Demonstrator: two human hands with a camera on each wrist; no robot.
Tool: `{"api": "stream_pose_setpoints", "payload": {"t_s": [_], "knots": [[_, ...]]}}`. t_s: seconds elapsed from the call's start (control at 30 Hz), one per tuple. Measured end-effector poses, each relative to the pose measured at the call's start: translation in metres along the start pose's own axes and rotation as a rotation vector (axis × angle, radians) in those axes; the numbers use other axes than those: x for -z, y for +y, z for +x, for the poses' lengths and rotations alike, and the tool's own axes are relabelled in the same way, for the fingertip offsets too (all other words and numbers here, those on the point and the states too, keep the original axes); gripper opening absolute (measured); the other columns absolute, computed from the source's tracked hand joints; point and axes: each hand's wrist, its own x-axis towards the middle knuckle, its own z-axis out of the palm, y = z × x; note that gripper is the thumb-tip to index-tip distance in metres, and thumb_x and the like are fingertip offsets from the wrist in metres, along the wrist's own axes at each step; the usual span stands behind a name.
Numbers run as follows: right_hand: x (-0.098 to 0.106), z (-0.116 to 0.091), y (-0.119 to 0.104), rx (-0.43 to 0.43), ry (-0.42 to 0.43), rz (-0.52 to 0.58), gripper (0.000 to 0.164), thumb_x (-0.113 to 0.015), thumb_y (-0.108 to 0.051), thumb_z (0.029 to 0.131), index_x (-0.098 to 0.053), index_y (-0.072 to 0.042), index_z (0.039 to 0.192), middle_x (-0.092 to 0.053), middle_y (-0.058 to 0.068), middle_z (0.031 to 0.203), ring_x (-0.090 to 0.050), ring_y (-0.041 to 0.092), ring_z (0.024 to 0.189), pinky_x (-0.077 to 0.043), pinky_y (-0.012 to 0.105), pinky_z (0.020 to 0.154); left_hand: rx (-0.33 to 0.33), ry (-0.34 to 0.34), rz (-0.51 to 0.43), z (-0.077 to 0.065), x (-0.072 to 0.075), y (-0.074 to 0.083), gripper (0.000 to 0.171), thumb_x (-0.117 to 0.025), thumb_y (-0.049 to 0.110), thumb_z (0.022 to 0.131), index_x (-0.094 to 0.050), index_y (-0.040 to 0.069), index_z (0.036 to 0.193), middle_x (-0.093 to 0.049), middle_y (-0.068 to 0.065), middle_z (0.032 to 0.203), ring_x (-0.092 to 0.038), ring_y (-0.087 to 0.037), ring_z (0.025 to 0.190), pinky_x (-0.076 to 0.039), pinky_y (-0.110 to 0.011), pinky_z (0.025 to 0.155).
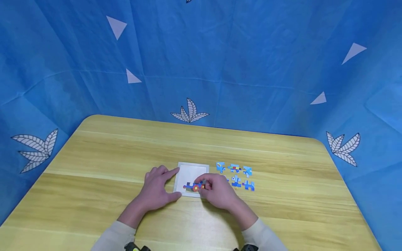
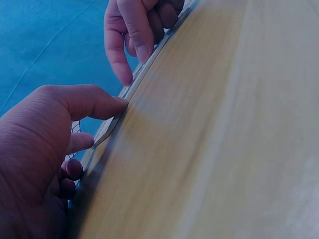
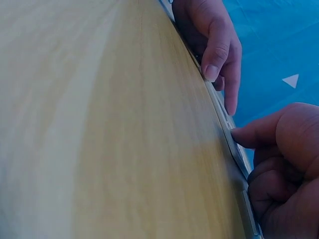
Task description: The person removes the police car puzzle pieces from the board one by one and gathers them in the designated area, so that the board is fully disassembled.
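Observation:
A square white puzzle frame (image 1: 191,170) lies on the table, with blue jigsaw pieces (image 1: 188,185) bearing red-and-yellow round shapes in its lower part. My left hand (image 1: 156,190) rests at the frame's left side, index finger touching near the upper corner and thumb near the lower one, spread apart. Over the frame's lower right, my right hand (image 1: 217,190) pinches a puzzle piece (image 1: 196,188) between thumb and index finger, and partly covers it. The right hand's other fingers are curled, as the right wrist view shows. In both wrist views the frame is seen nearly edge-on.
Several loose puzzle pieces (image 1: 235,168) lie in two rows right of the frame; the right hand partly hides one in the nearer row. The wooden table (image 1: 298,202) has rounded far corners. A blue patterned curtain (image 1: 251,62) hangs behind and at both sides.

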Motion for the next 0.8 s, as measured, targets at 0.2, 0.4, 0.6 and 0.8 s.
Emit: {"api": "stream_pose_setpoints", "payload": {"t_s": [0.2,0.4,0.6,0.8], "knots": [[0.0004,0.0019,0.0009,0.002,-0.023,-0.017,0.017,-0.072,-0.005,0.089,-0.073,-0.013,0.104,-0.042,-0.006,0.06,-0.04,0.007,0.053,-0.036,0.026,0.056,-0.006,0.006,0.002,0.0004,0.0005,-0.0002,0.082,-0.083,0.041,0.073,-0.056,0.014,0.145,-0.047,0.003,0.102,-0.04,-0.019,0.096,-0.027,-0.04,0.083],[0.0008,0.0039,-0.0015,-0.022,-0.048,-0.024,0.016,-0.071,-0.005,0.09,-0.071,-0.013,0.103,-0.041,-0.007,0.06,-0.039,0.008,0.053,-0.035,0.027,0.056,-0.011,0.016,-0.008,0.0005,0.001,0.0004,0.082,-0.083,0.04,0.072,-0.056,0.013,0.144,-0.047,0.003,0.102,-0.04,-0.02,0.096,-0.026,-0.04,0.083],[0.0005,0.0064,-0.0024,-0.02,-0.055,-0.023,0.017,-0.07,0.0,0.089,-0.07,-0.012,0.101,-0.039,-0.006,0.059,-0.037,0.008,0.053,-0.036,0.028,0.058,-0.023,0.032,-0.01,0.0006,-0.0003,-0.0001,0.082,-0.084,0.04,0.071,-0.057,0.012,0.143,-0.047,0.003,0.1,-0.041,-0.019,0.095,-0.027,-0.04,0.083],[0.0007,0.0074,-0.0025,-0.012,-0.056,0.004,0.018,-0.068,0.004,0.087,-0.07,-0.01,0.098,-0.036,-0.007,0.058,-0.035,0.008,0.052,-0.039,0.03,0.061,-0.035,0.049,-0.01,0.0005,-0.0013,-0.0008,0.082,-0.084,0.041,0.07,-0.058,0.012,0.142,-0.047,0.004,0.1,-0.041,-0.019,0.094,-0.027,-0.04,0.082]]}}
